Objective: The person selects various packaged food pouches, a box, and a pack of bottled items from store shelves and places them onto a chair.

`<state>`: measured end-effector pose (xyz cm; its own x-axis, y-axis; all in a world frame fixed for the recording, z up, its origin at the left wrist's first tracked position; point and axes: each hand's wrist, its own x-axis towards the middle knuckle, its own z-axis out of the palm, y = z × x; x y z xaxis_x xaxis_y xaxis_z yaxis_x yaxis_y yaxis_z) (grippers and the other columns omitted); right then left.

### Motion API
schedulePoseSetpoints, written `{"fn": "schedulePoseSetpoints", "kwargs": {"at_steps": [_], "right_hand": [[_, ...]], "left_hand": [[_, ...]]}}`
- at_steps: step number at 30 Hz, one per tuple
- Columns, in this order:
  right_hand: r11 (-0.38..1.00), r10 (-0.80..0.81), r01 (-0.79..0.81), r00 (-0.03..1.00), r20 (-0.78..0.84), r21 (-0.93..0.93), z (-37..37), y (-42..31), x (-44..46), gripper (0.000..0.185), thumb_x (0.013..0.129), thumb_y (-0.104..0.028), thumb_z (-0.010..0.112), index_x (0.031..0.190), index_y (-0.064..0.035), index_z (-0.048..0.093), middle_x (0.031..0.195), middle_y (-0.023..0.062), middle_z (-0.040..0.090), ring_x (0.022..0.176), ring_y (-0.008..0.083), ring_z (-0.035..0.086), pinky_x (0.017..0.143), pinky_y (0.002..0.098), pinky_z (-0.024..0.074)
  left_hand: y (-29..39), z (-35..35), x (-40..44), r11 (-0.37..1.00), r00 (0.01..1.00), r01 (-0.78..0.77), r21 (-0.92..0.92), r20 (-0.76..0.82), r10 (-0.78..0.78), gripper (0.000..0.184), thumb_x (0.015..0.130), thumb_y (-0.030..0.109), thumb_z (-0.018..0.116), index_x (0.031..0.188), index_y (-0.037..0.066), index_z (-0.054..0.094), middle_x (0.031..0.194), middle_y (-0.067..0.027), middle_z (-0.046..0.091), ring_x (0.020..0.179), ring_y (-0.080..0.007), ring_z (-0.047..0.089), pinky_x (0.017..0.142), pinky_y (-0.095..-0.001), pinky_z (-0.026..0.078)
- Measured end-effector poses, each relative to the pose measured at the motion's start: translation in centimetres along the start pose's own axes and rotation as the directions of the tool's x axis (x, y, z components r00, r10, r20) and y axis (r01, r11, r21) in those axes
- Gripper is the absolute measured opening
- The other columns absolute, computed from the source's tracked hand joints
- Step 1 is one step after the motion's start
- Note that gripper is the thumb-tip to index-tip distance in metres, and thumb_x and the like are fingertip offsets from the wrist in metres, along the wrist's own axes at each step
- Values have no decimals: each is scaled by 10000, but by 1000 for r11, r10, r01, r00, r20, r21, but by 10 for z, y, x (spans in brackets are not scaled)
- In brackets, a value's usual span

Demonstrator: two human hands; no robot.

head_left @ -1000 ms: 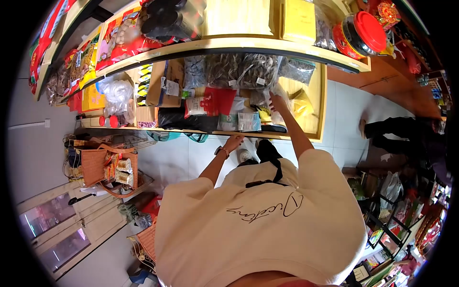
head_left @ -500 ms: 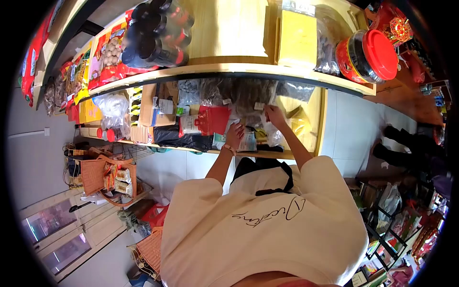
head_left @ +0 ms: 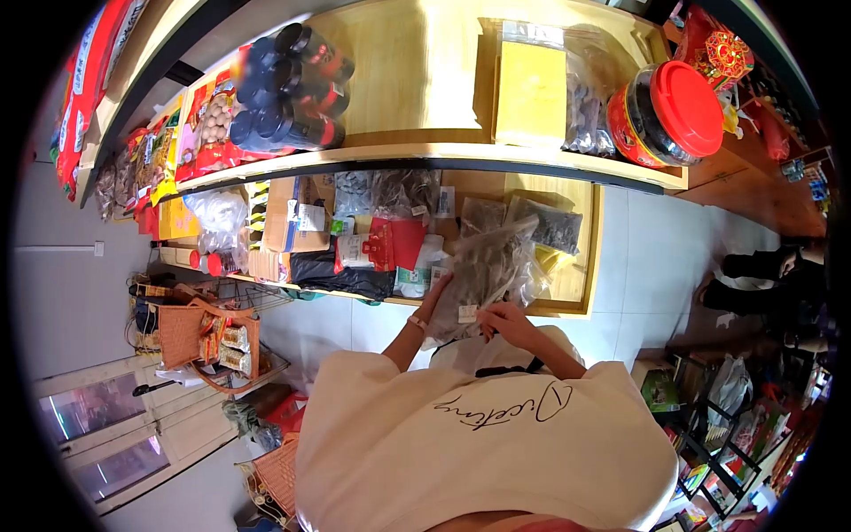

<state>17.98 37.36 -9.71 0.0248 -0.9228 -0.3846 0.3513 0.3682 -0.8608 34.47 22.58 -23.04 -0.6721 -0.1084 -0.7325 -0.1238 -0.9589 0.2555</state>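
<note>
A clear plastic bag with dark dried goods (head_left: 483,266) is held in front of my chest, over the front edge of the lower shelf (head_left: 585,266). My left hand (head_left: 436,296) grips its left side, with the fingers partly behind the plastic. At the bag's lower right, next to a small white label (head_left: 468,314), my right hand (head_left: 502,321) pinches the plastic. Behind it on the shelf lie another dark bag (head_left: 554,228), a red packet (head_left: 381,246) and a cardboard box (head_left: 297,213).
On the upper shelf (head_left: 417,71) stand dark bottles (head_left: 292,89), a yellow block (head_left: 532,93) and a red-lidded jar (head_left: 683,111). A wicker basket (head_left: 182,335) is at left. Another person's dark-clothed legs (head_left: 753,279) show at right.
The bag has come off the lower shelf toward my chest. Both hands have drawn back with it, and my left hand has moved from near the red packet onto the bag.
</note>
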Motion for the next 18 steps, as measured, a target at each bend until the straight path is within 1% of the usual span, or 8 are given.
{"fn": "schedulePoseSetpoints", "kwargs": {"at_steps": [4,7,10,11,13,14,15,18], "right_hand": [[928,-134,186,975,178,-323,8,-21,-17,378,902,-227,531,603,3,535,539,17,511,505,105,518,489,237,404],[982,31,21,963,268,-189,17,-32,-24,325,884,-227,564,647,-5,567,535,14,513,491,105,514,481,238,409],[996,91,-88,954,284,-24,24,-29,-19,338,886,-213,568,622,-1,559,496,21,528,469,113,516,471,248,402],[988,138,-109,939,316,-108,18,-20,-17,249,862,-222,601,724,-16,578,645,27,587,599,103,556,545,241,418],[996,23,-8,984,178,-85,27,-1,-15,210,844,-227,621,862,-27,559,838,53,590,761,112,552,652,255,420],[996,-36,45,993,114,-80,30,11,-13,234,835,-230,630,931,-32,549,935,66,591,843,117,550,705,262,421],[971,-97,120,988,120,-208,25,28,-7,413,830,-238,624,1156,-53,449,1178,81,489,1066,144,461,867,291,370],[999,-24,20,986,164,25,58,18,-12,506,850,-261,586,1268,-59,384,1250,85,451,1148,180,421,951,314,328]], "left_hand": [[5,51,-74,976,997,-58,-210,27,65,547,864,398,491,1266,31,441,1170,-127,563,1043,-258,556,930,-352,430],[4,61,-117,936,972,-211,-281,40,231,500,885,339,460,1271,23,431,1196,-129,546,1048,-262,554,938,-361,425],[-10,40,-147,852,885,-465,-240,-99,454,501,889,313,469,1286,16,401,1206,-132,533,1036,-233,560,916,-347,441],[-15,39,-158,783,796,-605,-141,-118,594,492,880,266,504,1280,5,387,1184,-131,536,1008,-206,569,881,-327,463],[-29,38,-185,681,663,-732,-1,-228,713,483,871,241,526,1268,1,390,1159,-128,544,995,-199,570,860,-318,474],[-37,39,-200,622,582,-780,71,-284,762,479,867,228,536,1263,0,392,1147,-127,548,989,-196,571,850,-314,479],[-46,42,-215,588,556,-809,3,-320,767,458,849,171,573,1246,10,411,1107,-118,564,954,-191,584,817,-302,493],[-86,45,-248,483,403,-872,82,-440,802,457,845,163,575,1249,10,425,1073,-88,588,899,-156,597,800,-278,493]]}}
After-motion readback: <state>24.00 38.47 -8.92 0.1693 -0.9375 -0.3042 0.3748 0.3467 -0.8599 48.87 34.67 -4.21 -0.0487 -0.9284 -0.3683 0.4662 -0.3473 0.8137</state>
